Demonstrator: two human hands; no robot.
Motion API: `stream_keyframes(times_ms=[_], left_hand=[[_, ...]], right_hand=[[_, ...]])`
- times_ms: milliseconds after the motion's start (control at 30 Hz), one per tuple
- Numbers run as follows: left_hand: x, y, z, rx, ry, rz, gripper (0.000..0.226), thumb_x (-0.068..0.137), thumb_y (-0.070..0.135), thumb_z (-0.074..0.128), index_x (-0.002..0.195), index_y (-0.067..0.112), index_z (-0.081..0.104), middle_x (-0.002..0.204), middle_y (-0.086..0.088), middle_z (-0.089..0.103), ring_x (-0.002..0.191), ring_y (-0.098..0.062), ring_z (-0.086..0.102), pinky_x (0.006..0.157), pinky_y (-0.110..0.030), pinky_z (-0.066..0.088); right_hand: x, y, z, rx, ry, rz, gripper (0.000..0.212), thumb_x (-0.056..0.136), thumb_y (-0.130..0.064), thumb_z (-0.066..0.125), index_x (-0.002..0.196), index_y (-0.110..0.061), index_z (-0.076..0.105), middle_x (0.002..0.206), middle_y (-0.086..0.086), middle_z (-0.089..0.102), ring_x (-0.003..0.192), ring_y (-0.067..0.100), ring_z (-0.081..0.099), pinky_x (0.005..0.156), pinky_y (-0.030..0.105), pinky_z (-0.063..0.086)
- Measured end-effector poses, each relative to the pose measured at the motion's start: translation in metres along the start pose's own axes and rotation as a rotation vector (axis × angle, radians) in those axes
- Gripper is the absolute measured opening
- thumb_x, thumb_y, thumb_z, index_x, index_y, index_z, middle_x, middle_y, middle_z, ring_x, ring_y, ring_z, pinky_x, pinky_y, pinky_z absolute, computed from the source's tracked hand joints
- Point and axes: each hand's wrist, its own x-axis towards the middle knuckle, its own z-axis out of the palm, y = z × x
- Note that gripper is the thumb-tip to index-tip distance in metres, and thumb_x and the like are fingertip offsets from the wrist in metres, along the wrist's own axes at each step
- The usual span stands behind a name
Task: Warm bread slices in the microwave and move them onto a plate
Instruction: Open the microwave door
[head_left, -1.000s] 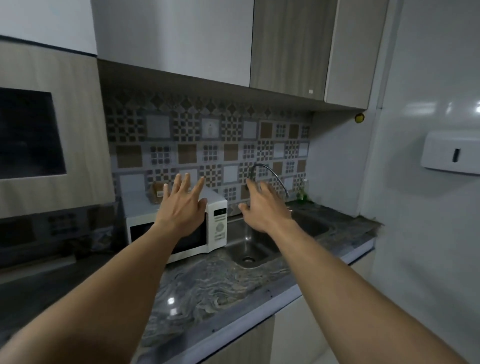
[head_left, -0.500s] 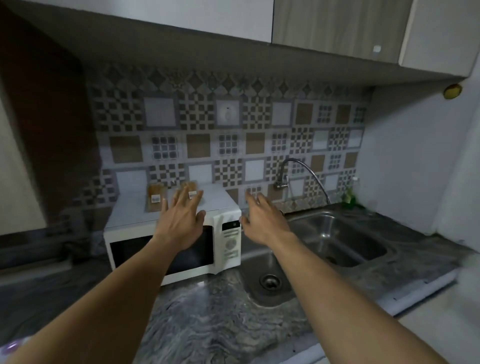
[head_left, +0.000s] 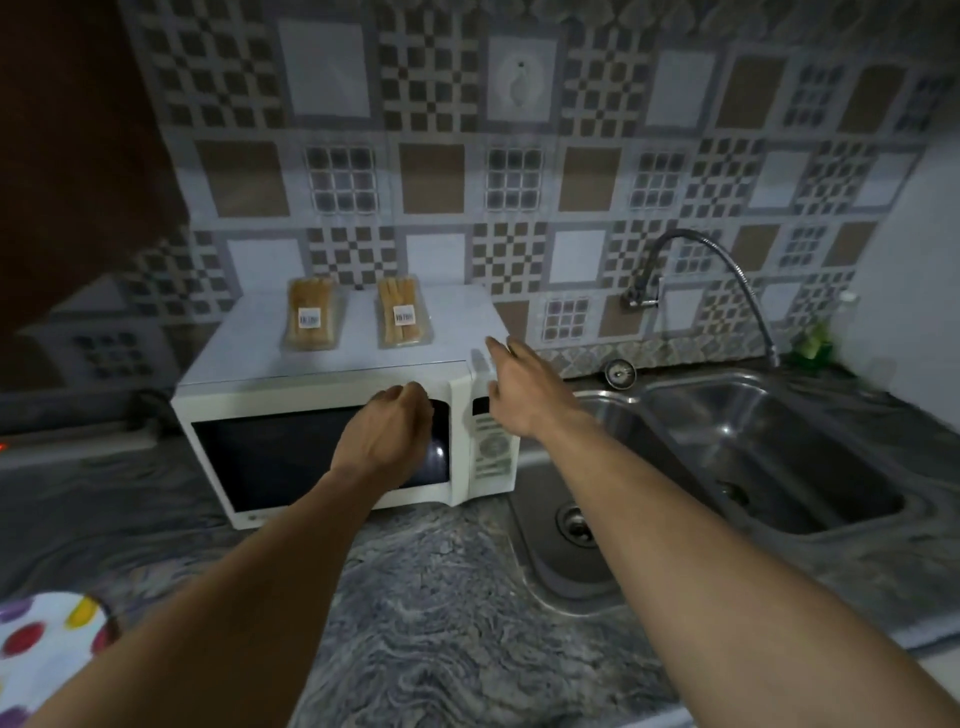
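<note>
Leftmost, a white plate with coloured dots (head_left: 47, 639) sits at the near edge of the grey marbled table (head_left: 441, 597). Two clear packs of bread slices (head_left: 310, 319) lie side by side on top of the white microwave oven (head_left: 311, 384). The left hand (head_left: 387, 436) curls against its door; I cannot tell whether it grips. The right hand (head_left: 519, 389), fingers straight, touches the oven's top right corner, beside the steel sink (head_left: 753, 441).

One microwave (head_left: 332, 384) carries two bread packs, a left pack (head_left: 310, 319) and a right pack (head_left: 403, 312). Two hands: left hand (head_left: 387, 439), right hand (head_left: 524, 389). One tap (head_left: 642, 296), one sink (head_left: 779, 441) and one dotted plate (head_left: 47, 639) on one desk (head_left: 441, 597).
</note>
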Motion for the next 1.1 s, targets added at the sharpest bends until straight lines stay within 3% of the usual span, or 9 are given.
stream_keyframes(times_ms=[167, 267, 400, 533, 633, 900, 1100], left_hand=[[0.013, -0.007, 0.036, -0.182, -0.1, -0.072, 0.021, 0.095, 0.026, 0.056, 0.102, 0.01, 0.066, 0.087, -0.012, 0.074, 0.079, -0.033, 0.067, 0.068, -0.041, 0.054], [0.017, -0.004, 0.053, -0.241, -0.138, -0.094, 0.021, 0.099, 0.028, 0.051, 0.099, 0.01, 0.062, 0.071, -0.01, 0.069, 0.061, -0.029, 0.062, 0.055, -0.037, 0.047], [0.024, 0.003, 0.073, -0.321, -0.122, -0.234, 0.033, 0.102, 0.035, 0.047, 0.078, 0.012, 0.049, 0.058, -0.007, 0.056, 0.051, -0.025, 0.054, 0.049, -0.034, 0.038], [0.026, 0.014, 0.089, -0.398, -0.104, -0.397, 0.037, 0.102, 0.03, 0.049, 0.069, 0.013, 0.044, 0.059, -0.005, 0.05, 0.052, -0.019, 0.047, 0.053, -0.03, 0.034], [0.027, 0.019, 0.092, -0.407, -0.088, -0.469, 0.042, 0.103, 0.027, 0.048, 0.064, 0.013, 0.041, 0.058, -0.005, 0.047, 0.052, -0.016, 0.042, 0.053, -0.03, 0.032], [0.023, 0.03, 0.093, -0.377, -0.046, -0.555, 0.046, 0.102, 0.024, 0.051, 0.06, 0.013, 0.039, 0.056, -0.002, 0.042, 0.052, -0.016, 0.039, 0.047, -0.024, 0.03], [0.024, 0.03, 0.093, -0.34, -0.036, -0.556, 0.044, 0.103, 0.022, 0.05, 0.06, 0.014, 0.041, 0.058, -0.001, 0.045, 0.05, -0.01, 0.039, 0.04, -0.013, 0.03]], right_hand=[[0.031, 0.01, 0.022, -0.038, -0.008, -0.041, 0.053, 0.098, -0.008, 0.049, 0.15, -0.005, 0.038, 0.156, 0.018, 0.032, 0.145, 0.031, 0.028, 0.117, 0.046, 0.029], [0.035, 0.019, 0.034, -0.063, -0.018, -0.084, 0.051, 0.1, -0.009, 0.048, 0.15, -0.008, 0.041, 0.153, 0.017, 0.039, 0.141, 0.031, 0.036, 0.114, 0.043, 0.034], [0.044, 0.031, 0.037, -0.095, 0.063, -0.15, 0.043, 0.101, -0.011, 0.049, 0.143, -0.012, 0.051, 0.135, 0.014, 0.056, 0.12, 0.035, 0.056, 0.093, 0.039, 0.049], [0.049, 0.041, 0.04, -0.104, 0.033, -0.197, 0.045, 0.103, -0.012, 0.048, 0.148, -0.013, 0.045, 0.145, 0.015, 0.049, 0.126, 0.035, 0.052, 0.097, 0.039, 0.047], [0.05, 0.043, 0.04, -0.104, 0.053, -0.192, 0.046, 0.103, -0.01, 0.048, 0.149, -0.017, 0.045, 0.141, 0.013, 0.051, 0.123, 0.032, 0.055, 0.094, 0.04, 0.049], [0.049, 0.044, 0.036, -0.072, 0.055, -0.204, 0.043, 0.1, -0.007, 0.053, 0.143, -0.015, 0.053, 0.138, 0.015, 0.054, 0.119, 0.031, 0.058, 0.097, 0.041, 0.051], [0.049, 0.045, 0.033, -0.045, 0.067, -0.202, 0.045, 0.1, -0.007, 0.054, 0.144, -0.018, 0.052, 0.139, 0.012, 0.056, 0.12, 0.029, 0.059, 0.098, 0.039, 0.049]])
